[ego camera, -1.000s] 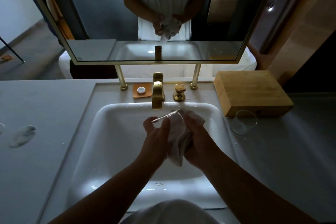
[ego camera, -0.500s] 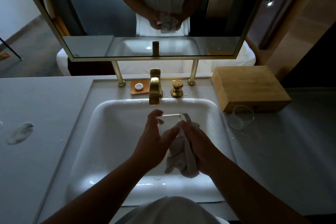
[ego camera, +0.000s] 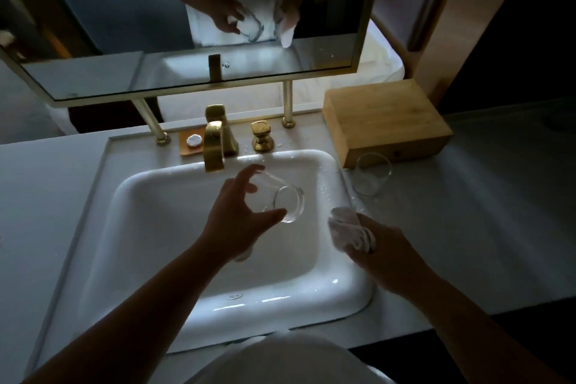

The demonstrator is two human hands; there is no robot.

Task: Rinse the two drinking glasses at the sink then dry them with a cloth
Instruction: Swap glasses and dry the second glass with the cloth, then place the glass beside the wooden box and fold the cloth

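We are holding one drinking glass (ego camera: 282,198) on its side above the white sink (ego camera: 174,227), its round base turned toward us. Our left hand (ego camera: 238,217) is curling around it, thumb under the lower edge and fingertips on the upper wall, the fingers only partly closed. At about three o'clock from that glass, apart from it, our right hand (ego camera: 378,246) is gripping a bunched white cloth (ego camera: 350,232), fingers wrapped tightly round it, over the sink's right rim. The cloth and the held glass are not touching.

The second glass (ego camera: 372,178) is standing upright on the grey counter (ego camera: 467,212) at about two o'clock from the held one, just in front of a wooden box (ego camera: 386,120); whether they are touching we cannot tell. Water droplets are lying around its foot.

At twelve o'clock from the basin a gold faucet (ego camera: 214,146) is rising, with a gold handle (ego camera: 261,135) to its right and a small white object on an orange dish (ego camera: 187,148) to its left. Beyond them a framed mirror (ego camera: 93,40) is reflecting our hands, the glass and the cloth.
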